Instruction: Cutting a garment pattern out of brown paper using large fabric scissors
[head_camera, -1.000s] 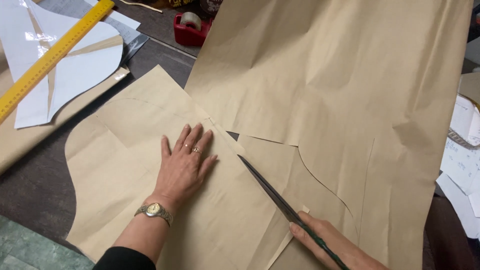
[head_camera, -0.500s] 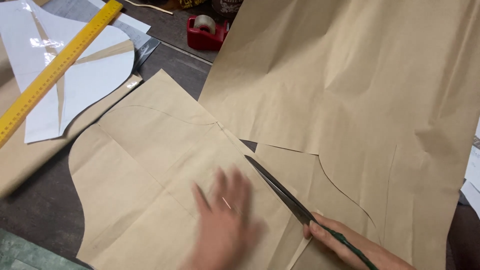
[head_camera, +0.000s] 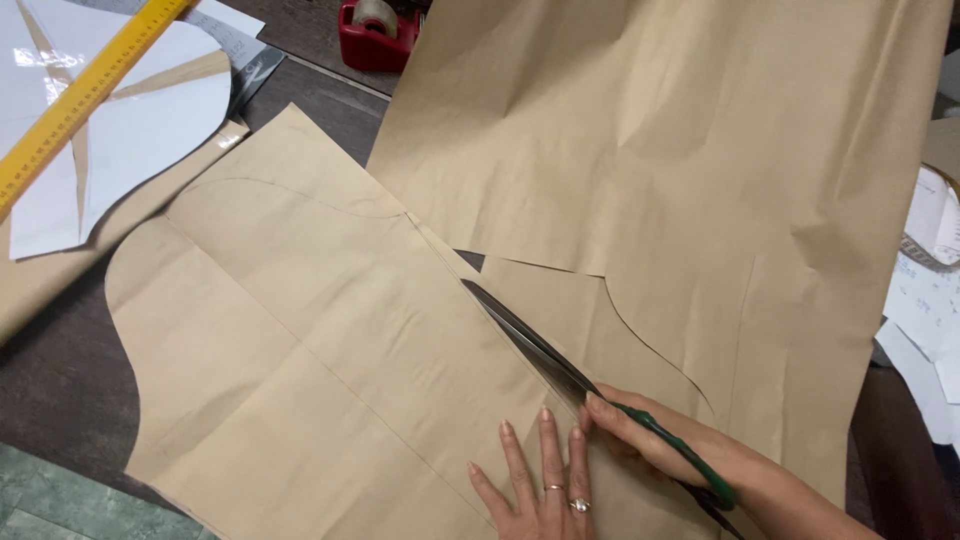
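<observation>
My right hand (head_camera: 690, 455) grips green-handled scissors (head_camera: 560, 360), whose long dark blades lie nearly closed along a straight cut line in brown kraft paper. My left hand (head_camera: 540, 480) lies flat, fingers apart, on the cut pattern piece (head_camera: 310, 330) just left of the blades, at the bottom edge of view. It wears two rings. The large uncut brown paper sheet (head_camera: 680, 170) spreads up and to the right, with a curved cut line in it near the scissors.
A yellow ruler (head_camera: 80, 100) lies diagonally over a white curved pattern piece (head_camera: 130, 140) at top left. A red tape dispenser (head_camera: 375, 35) stands at the top. White printed papers (head_camera: 930, 300) sit at the right edge. Dark wood table (head_camera: 60, 370) shows at left.
My left hand has slid down the pattern piece toward me, from the middle to beside the scissors. The view has shifted, and the scissors sit further along the cut line.
</observation>
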